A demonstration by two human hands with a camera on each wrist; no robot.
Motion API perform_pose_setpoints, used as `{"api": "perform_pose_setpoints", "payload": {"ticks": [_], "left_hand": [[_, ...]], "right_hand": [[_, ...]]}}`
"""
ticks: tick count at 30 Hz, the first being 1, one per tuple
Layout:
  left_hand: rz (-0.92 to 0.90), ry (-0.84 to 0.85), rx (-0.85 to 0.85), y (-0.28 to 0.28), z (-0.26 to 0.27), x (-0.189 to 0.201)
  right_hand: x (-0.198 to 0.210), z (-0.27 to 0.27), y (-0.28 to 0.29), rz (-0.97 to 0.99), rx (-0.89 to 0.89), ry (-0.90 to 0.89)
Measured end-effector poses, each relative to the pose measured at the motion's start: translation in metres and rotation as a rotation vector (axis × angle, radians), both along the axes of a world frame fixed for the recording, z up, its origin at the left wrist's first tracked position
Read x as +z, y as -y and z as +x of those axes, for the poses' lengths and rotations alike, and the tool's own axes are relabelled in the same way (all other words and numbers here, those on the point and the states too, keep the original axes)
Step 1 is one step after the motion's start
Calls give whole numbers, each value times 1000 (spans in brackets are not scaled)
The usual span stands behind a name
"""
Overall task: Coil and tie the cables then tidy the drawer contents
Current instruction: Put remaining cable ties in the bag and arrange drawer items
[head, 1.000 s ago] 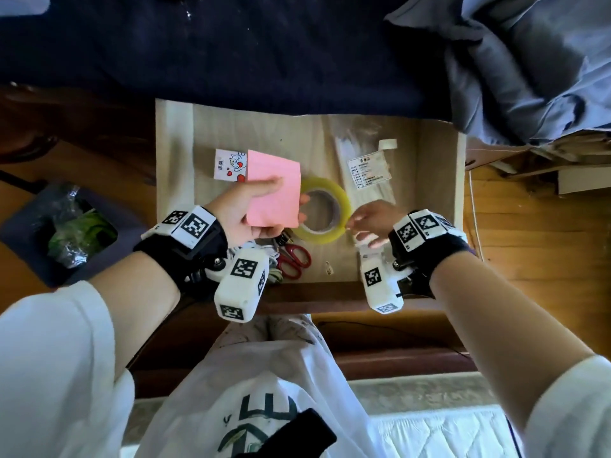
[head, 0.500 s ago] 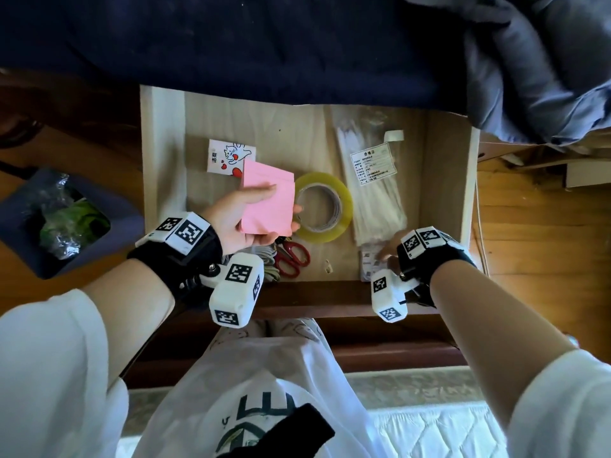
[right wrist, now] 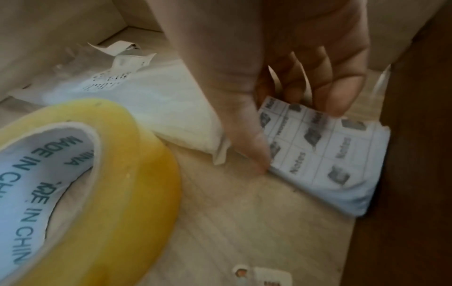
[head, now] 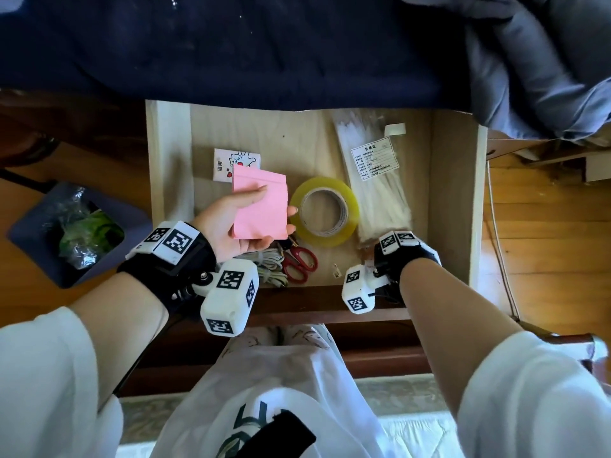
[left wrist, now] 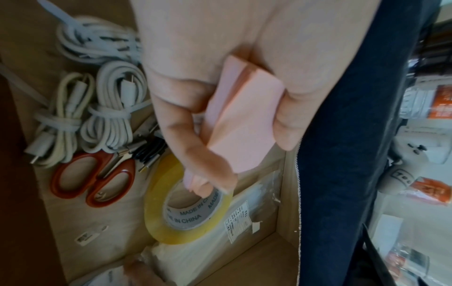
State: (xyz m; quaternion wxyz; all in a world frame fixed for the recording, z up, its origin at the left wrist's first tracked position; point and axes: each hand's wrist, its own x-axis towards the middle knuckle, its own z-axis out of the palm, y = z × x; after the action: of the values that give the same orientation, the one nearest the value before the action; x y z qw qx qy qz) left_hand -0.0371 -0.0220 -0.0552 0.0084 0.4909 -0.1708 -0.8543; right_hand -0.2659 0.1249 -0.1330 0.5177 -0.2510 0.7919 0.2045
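Head view looks down into an open wooden drawer [head: 172, 193]. The left hand [head: 231, 223] holds a pink pad of sticky notes [head: 259, 206] above the drawer floor, thumb on top and fingers curled beneath; the left wrist view shows the pad [left wrist: 244, 120] pinched between thumb and fingers. Below that hand lie coiled, tied white cables [left wrist: 105, 108] and red-handled scissors [left wrist: 93, 180], side by side. Just right of the left hand's fingertips sits a roll of yellow tape [head: 324, 211], and beyond it a bag of white cable ties [head: 377, 190]. The right hand [right wrist: 281, 100] reaches into the near right corner, its fingers curled onto a white pad printed "Notes" [right wrist: 325, 158] with the thumb at the pad's edge; whether it grips the pad cannot be told. A small cartoon-printed card [head: 236, 163] lies just beyond the pink pad.
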Motion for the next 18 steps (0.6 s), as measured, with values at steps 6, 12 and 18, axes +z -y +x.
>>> {"api": "perform_pose_setpoints", "payload": {"ticks": [6,12,18], "left_hand": [[-5,32,2,-2,6,5],[-4,52,-15,-8,7,17],[-26,68,-16,-17,6,31]], "right_hand": [[16,-10,-11,-127,-416,117],[71,12,0,-405,-1017,514],[110,44,54,-718,-1098,839]]}}
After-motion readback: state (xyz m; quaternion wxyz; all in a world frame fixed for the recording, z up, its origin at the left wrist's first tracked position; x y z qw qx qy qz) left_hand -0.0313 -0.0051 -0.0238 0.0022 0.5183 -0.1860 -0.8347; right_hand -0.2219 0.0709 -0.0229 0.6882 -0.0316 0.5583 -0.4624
